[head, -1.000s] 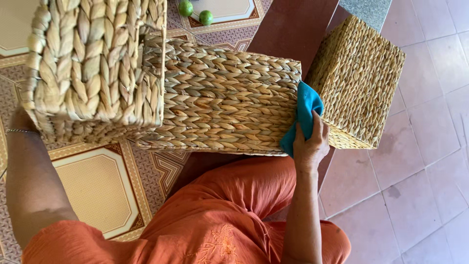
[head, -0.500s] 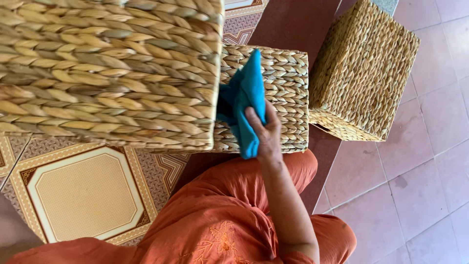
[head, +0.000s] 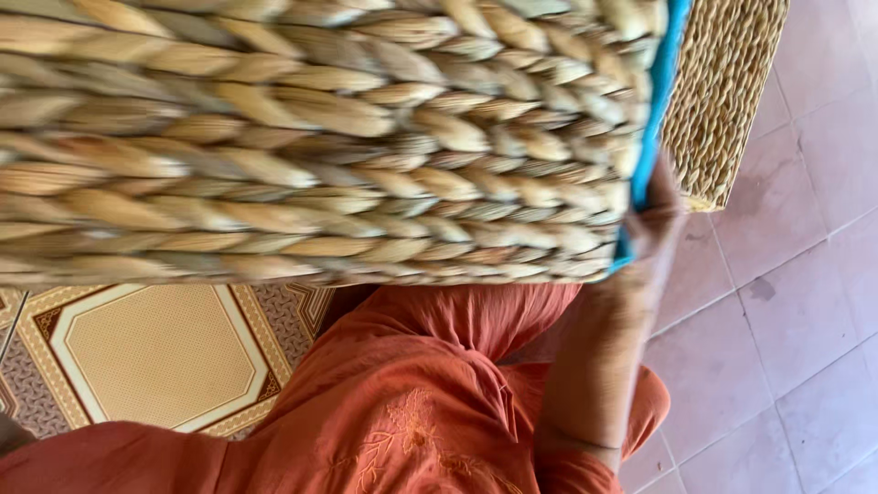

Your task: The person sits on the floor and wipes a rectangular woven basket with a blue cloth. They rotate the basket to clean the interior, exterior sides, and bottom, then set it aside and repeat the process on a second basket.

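Note:
A large woven straw basket [head: 311, 137] fills the upper part of the head view, held up close to the camera. My right hand [head: 651, 220] presses a blue cloth [head: 651, 119] against the basket's right side, and only a thin strip of the cloth shows along that edge. My left hand is out of sight, hidden behind or beyond the basket at the left. Below the basket lie my lap and orange garment [head: 412, 402].
A second woven straw basket [head: 727, 91] stands at the upper right, behind the cloth. Patterned floor tiles [head: 155, 357] lie at the lower left and plain pinkish tiles [head: 786, 302] at the right.
The lifted basket has come much closer to the camera and now hides the other basket on my lap. My right hand with the blue cloth has moved right, to the lifted basket's right side.

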